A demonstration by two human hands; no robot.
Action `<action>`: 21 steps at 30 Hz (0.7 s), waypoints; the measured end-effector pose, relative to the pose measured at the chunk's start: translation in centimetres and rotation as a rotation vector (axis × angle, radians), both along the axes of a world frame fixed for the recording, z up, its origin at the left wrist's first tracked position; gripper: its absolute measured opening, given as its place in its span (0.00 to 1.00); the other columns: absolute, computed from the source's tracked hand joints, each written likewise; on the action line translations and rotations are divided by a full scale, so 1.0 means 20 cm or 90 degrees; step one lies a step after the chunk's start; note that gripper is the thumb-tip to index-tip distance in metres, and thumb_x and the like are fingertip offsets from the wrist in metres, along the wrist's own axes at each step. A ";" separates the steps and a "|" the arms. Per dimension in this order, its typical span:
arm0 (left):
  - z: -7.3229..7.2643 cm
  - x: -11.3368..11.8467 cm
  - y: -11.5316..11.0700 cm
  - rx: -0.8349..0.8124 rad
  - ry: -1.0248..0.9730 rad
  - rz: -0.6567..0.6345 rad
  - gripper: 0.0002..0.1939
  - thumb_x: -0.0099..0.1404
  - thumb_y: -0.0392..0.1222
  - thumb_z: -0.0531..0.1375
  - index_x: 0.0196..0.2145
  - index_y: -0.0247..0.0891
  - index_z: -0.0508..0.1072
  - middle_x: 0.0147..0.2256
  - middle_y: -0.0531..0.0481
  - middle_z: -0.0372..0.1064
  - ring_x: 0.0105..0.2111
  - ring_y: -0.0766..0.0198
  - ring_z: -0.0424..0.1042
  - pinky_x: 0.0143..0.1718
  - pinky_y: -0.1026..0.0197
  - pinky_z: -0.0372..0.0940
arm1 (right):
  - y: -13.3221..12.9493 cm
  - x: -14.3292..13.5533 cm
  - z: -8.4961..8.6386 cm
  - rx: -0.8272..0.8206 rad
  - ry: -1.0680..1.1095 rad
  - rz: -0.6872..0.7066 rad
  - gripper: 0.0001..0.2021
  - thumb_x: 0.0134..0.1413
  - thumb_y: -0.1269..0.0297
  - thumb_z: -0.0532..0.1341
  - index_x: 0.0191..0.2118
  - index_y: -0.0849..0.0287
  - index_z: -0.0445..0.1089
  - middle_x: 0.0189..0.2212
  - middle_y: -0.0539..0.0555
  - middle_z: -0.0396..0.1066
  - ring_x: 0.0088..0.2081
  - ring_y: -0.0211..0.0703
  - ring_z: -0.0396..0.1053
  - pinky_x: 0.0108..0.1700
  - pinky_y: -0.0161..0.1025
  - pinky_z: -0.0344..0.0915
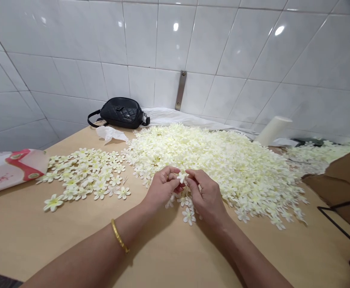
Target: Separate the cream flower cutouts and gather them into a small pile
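Both hands meet at the near edge of a large heap of white-yellow artificial flowers (211, 156). My left hand (162, 187) and my right hand (206, 196) pinch a small white flower (182, 176) between their fingertips. Just below the fingers, a few loose flowers (189, 216) lie on the wooden table (87, 232). A smaller group of flowers (86, 170) is spread to the left, with a single larger flower (53, 203) at its near side.
A black bag (122, 112) and crumpled tissue (111, 134) are at the back left. A printed white-red package (13, 170) lies far left. A white roll (273, 130) leans behind the heap. Brown cardboard (339, 184) and a black metal rod (339, 225) are at right.
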State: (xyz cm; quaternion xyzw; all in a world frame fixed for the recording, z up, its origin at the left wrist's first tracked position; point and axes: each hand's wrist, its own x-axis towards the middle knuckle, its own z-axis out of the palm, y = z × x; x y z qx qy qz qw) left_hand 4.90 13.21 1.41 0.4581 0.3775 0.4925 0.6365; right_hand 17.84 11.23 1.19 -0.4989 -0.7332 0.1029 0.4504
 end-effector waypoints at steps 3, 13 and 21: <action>0.00 0.00 0.00 0.028 0.017 -0.013 0.09 0.47 0.31 0.57 0.30 0.36 0.65 0.16 0.58 0.59 0.18 0.71 0.63 0.24 0.66 0.59 | 0.00 0.00 0.00 -0.016 -0.011 0.048 0.11 0.54 0.71 0.48 0.35 0.59 0.67 0.29 0.53 0.65 0.31 0.39 0.63 0.33 0.35 0.60; 0.01 0.00 -0.01 -0.016 -0.032 -0.062 0.13 0.46 0.34 0.61 0.32 0.35 0.65 0.17 0.57 0.61 0.20 0.68 0.66 0.27 0.63 0.61 | 0.01 0.01 -0.01 -0.042 0.006 0.015 0.10 0.52 0.71 0.49 0.30 0.60 0.68 0.25 0.51 0.66 0.28 0.37 0.63 0.30 0.33 0.59; 0.01 0.00 -0.01 -0.072 -0.065 -0.084 0.17 0.42 0.29 0.59 0.33 0.35 0.65 0.18 0.57 0.62 0.20 0.67 0.67 0.27 0.62 0.62 | 0.02 0.02 -0.01 -0.082 0.007 -0.009 0.09 0.52 0.69 0.48 0.27 0.59 0.63 0.21 0.48 0.62 0.23 0.35 0.59 0.26 0.32 0.55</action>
